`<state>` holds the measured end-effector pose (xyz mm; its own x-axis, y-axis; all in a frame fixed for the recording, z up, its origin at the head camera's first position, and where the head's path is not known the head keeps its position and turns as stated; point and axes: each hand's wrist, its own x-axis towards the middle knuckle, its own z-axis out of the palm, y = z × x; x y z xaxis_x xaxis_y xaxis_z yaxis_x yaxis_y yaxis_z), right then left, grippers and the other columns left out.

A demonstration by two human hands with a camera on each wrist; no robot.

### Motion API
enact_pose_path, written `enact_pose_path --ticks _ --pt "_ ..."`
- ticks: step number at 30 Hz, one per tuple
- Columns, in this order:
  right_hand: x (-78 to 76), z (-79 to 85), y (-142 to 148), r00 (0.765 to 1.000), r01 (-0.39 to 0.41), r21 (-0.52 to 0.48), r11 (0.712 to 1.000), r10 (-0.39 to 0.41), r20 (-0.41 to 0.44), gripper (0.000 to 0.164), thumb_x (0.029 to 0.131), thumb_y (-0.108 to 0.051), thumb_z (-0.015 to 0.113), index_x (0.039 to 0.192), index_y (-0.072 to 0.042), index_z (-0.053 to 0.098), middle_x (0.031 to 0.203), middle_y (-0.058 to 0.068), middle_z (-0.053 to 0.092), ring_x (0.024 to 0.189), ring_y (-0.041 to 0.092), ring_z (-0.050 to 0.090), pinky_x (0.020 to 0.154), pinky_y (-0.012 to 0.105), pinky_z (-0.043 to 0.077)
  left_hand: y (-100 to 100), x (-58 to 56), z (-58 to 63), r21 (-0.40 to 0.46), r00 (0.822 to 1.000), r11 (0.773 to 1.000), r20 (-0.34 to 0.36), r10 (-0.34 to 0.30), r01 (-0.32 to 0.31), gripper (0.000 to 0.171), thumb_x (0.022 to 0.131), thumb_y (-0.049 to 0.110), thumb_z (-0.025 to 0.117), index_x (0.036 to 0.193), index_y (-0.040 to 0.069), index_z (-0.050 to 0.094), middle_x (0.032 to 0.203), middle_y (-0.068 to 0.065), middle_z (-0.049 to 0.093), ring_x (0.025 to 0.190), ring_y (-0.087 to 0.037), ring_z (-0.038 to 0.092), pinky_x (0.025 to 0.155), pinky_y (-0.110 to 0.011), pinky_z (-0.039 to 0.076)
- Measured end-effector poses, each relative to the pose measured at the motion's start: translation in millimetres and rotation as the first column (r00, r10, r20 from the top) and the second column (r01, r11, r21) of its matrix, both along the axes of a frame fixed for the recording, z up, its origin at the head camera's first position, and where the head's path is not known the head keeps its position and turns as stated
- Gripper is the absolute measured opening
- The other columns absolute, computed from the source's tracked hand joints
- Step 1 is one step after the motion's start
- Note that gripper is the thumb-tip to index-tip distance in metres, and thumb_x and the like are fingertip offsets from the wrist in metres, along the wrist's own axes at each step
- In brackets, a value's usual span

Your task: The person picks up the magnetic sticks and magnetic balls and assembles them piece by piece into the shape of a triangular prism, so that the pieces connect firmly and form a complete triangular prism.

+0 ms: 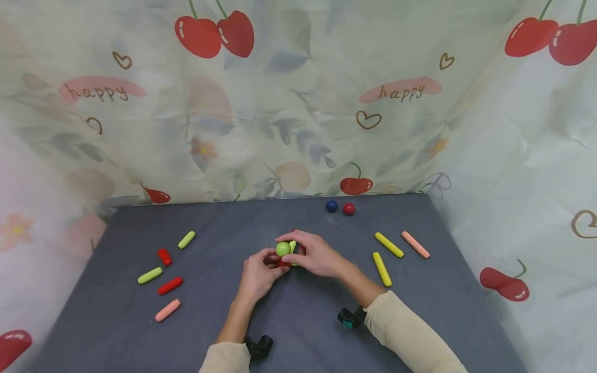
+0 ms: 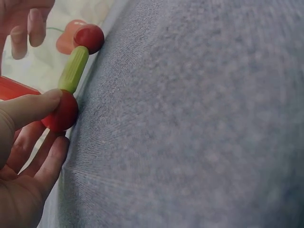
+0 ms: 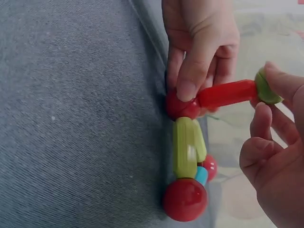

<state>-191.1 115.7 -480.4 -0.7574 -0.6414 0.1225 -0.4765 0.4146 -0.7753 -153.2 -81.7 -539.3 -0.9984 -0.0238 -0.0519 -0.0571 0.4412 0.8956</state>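
Both hands are on a small ball-and-rod construction at the middle of the table. My left hand [image 1: 257, 274] pinches a red ball [image 3: 182, 105] low down, its thumb over the top. From that ball a red rod [image 3: 227, 94] rises to a green ball [image 3: 267, 87], which my right hand [image 1: 318, 254] holds between thumb and fingers. A light green rod [image 2: 74, 69] runs from the pinched ball to another red ball [image 2: 89, 39]. Behind it, in the right wrist view, show a second green rod [image 3: 199, 141], a blue piece [image 3: 201, 175] and a further red ball [image 3: 210, 166].
Loose green rods [image 1: 150, 275], red rods [image 1: 170, 286] and a pink rod [image 1: 168, 310] lie on the left. Yellow rods [image 1: 382, 269] and a pink rod [image 1: 415, 244] lie on the right. A blue ball [image 1: 331, 206] and red ball [image 1: 349, 209] sit near the table's [image 1: 224, 223] back edge.
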Motion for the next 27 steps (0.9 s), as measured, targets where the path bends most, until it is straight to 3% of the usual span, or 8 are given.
enact_pose_path --ticks 3,5,9,11,17,19,23,27 --pt "-4.7 0.1 5 0.996 0.03 -0.008 1.0 -0.03 0.082 0.044 0.101 -0.035 0.064 0.143 -0.026 0.058 0.127 -0.004 0.066 0.072 0.016 0.057 0.067 0.028 0.051 1 -1.1 -0.5 -0.002 1.0 1.0 0.001 -0.014 0.014 0.04 0.08 0.018 0.088 0.116 0.014 0.073 0.105 -0.006 0.076 0.098 -0.022 0.077 0.083 -0.036 0.063" --pt "-12.1 -2.5 10 0.992 0.074 0.033 0.997 -0.077 0.097 0.043 0.104 -0.033 0.059 0.147 -0.027 0.055 0.134 -0.003 0.065 0.088 0.019 0.064 0.079 0.034 0.056 2 -2.4 -0.7 0.002 1.0 1.0 0.004 -0.027 0.027 0.04 0.081 0.016 0.087 0.118 0.014 0.072 0.108 -0.007 0.076 0.1 -0.023 0.077 0.085 -0.037 0.063" --pt "-30.5 -18.1 25 0.991 0.125 0.188 0.974 -0.13 0.015 0.042 0.107 -0.015 0.052 0.148 -0.02 0.054 0.145 0.003 0.059 0.129 0.024 0.059 0.11 0.046 0.049 3 -3.9 0.6 -0.045 0.999 0.998 -0.024 -0.046 0.045 0.039 0.083 0.013 0.085 0.121 0.012 0.072 0.115 -0.01 0.075 0.107 -0.026 0.074 0.09 -0.041 0.061" --pt "-35.3 -27.3 33 0.992 0.127 0.246 0.961 -0.121 -0.039 0.042 0.104 -0.007 0.053 0.146 -0.014 0.056 0.147 0.007 0.057 0.138 0.026 0.054 0.116 0.048 0.043 6 -3.6 0.9 -0.067 0.998 0.998 -0.057 -0.014 0.01 0.04 0.084 0.011 0.084 0.122 0.011 0.071 0.118 -0.011 0.075 0.11 -0.027 0.073 0.092 -0.042 0.06" --pt "-27.9 -40.1 46 0.98 0.187 0.286 0.94 -0.159 -0.118 0.032 0.103 -0.012 0.061 0.134 -0.014 0.066 0.132 0.006 0.06 0.123 0.023 0.06 0.109 0.043 0.05 11 2.3 -0.1 -0.079 0.981 0.983 -0.112 0.156 -0.165 0.029 0.088 0.016 0.08 0.114 0.009 0.07 0.107 -0.008 0.074 0.096 -0.021 0.071 0.083 -0.037 0.059" --pt "-22.3 -40.8 48 0.971 0.227 0.304 0.925 -0.191 -0.145 0.03 0.101 -0.016 0.064 0.131 -0.015 0.068 0.124 0.004 0.06 0.114 0.019 0.062 0.103 0.041 0.053 10 5.9 1.5 -0.084 0.989 0.986 -0.066 0.136 -0.141 0.028 0.089 0.023 0.081 0.11 0.01 0.069 0.101 -0.004 0.073 0.089 -0.017 0.068 0.08 -0.034 0.057" --pt "-8.3 -41.1 51 0.948 0.313 0.337 0.888 -0.269 -0.17 0.031 0.096 -0.027 0.073 0.126 -0.018 0.069 0.115 0.001 0.06 0.102 0.015 0.062 0.095 0.039 0.056 9 11.1 6.4 -0.114 0.999 0.993 0.038 0.019 -0.015 0.039 0.085 0.038 0.084 0.113 0.015 0.07 0.101 0.0 0.072 0.089 -0.014 0.063 0.08 -0.032 0.054" --pt "3.7 -44.4 48 0.931 0.363 0.339 0.868 -0.331 -0.152 0.033 0.092 -0.035 0.077 0.121 -0.021 0.068 0.112 -0.001 0.06 0.095 0.013 0.06 0.089 0.037 0.056 10 9.6 7.2 -0.197 0.999 0.98 0.033 -0.018 0.024 0.039 0.084 0.035 0.085 0.116 0.016 0.072 0.101 -0.001 0.069 0.089 -0.016 0.057 0.078 -0.032 0.051"
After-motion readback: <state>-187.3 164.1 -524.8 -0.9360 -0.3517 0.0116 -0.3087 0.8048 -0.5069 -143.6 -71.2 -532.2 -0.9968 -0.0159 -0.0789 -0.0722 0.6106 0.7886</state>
